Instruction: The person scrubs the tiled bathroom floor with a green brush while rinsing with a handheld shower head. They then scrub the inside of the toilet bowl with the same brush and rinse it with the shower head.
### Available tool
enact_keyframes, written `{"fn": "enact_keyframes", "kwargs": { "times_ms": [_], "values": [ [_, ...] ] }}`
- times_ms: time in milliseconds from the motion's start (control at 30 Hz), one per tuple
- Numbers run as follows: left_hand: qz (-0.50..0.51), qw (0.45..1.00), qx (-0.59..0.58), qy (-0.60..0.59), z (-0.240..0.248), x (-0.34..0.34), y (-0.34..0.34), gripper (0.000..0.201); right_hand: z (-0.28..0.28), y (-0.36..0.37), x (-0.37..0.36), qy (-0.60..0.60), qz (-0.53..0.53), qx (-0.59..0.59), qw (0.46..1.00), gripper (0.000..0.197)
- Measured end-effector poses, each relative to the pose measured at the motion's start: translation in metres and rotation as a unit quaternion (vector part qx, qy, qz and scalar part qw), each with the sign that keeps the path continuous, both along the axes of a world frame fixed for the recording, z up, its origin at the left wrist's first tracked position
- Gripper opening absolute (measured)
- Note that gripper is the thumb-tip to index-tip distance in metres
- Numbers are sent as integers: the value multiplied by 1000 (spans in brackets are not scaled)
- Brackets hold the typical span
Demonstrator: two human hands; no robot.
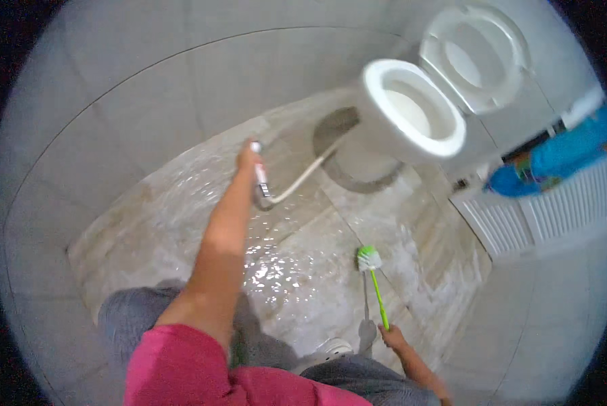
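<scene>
My left hand (247, 160) reaches out over the wet floor, its fingers closed around a white handheld bidet sprayer (261, 173). A pale hose (305, 177) curves from the sprayer's lower end toward the toilet (411, 108). Lower right, my right hand (392, 337) grips the end of a toilet brush (379, 294) with a thin green handle. Its round green-and-white bristle head (368, 258) points away from me, at or just above the floor; I cannot tell if it touches. Rippling water and whitish streaks cover the tiles (303, 230).
The toilet stands at the far right with its lid (476, 57) raised. Beside it, a blue package (553, 159) is above a white slatted panel (520, 220). Grey tiled walls (134, 95) enclose the floor. A white shoe (334, 348) shows below me.
</scene>
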State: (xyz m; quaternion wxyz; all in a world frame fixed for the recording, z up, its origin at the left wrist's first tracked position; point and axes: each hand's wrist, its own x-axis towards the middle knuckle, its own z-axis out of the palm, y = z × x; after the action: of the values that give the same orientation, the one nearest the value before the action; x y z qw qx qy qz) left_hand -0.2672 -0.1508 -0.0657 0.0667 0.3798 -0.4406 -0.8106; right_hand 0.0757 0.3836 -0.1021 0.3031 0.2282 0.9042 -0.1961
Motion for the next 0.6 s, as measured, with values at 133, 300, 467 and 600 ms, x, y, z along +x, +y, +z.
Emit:
{"fn": "enact_keyframes", "kwargs": {
  "times_ms": [133,300,467,600],
  "values": [
    [-12,999,29,20,6,-2,-3,44,16,-11,-3,-15,41,1,999,55],
    [-108,991,25,71,19,2,0,43,32,-24,-4,31,47,-30,998,60],
    [-150,986,-27,70,27,1,15,45,28,-24,-4,38,23,-51,998,63],
    [-122,986,-72,84,32,-4,29,45,28,-22,-6,42,46,-49,997,63]
  ]
}}
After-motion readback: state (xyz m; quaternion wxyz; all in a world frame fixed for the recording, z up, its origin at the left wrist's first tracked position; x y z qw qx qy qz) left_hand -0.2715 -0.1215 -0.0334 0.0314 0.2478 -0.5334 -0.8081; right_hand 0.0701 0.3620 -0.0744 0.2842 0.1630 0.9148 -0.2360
